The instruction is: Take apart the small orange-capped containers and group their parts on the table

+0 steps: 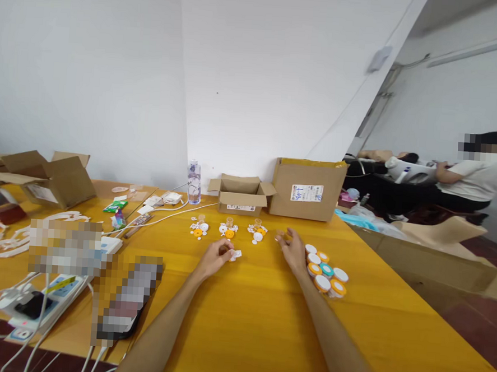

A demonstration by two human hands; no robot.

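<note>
My left hand [217, 258] is closed, its fingertips pinching small white pieces with dark marks [237, 254] just above the table. Farther right, my right hand [294, 253] curls its fingers around what looks like a small clear cup [282, 236]. Beyond my hands are three small groups, each with a clear cup, white marked pieces and round caps. The middle group has an orange cap [229, 233], the right one a white cap [257, 237], the left one an orange ring-like cap [197, 233]. Beside my right forearm lie several round lidded containers [326, 270] in white, orange and teal.
An open small carton [241, 199] and a larger box [309, 192] stand against the wall, near a water bottle [193, 182]. On the left are a phone [129, 302], a power strip [63, 287], cables and another open box [59, 180]. A person [470, 177] sits at far right.
</note>
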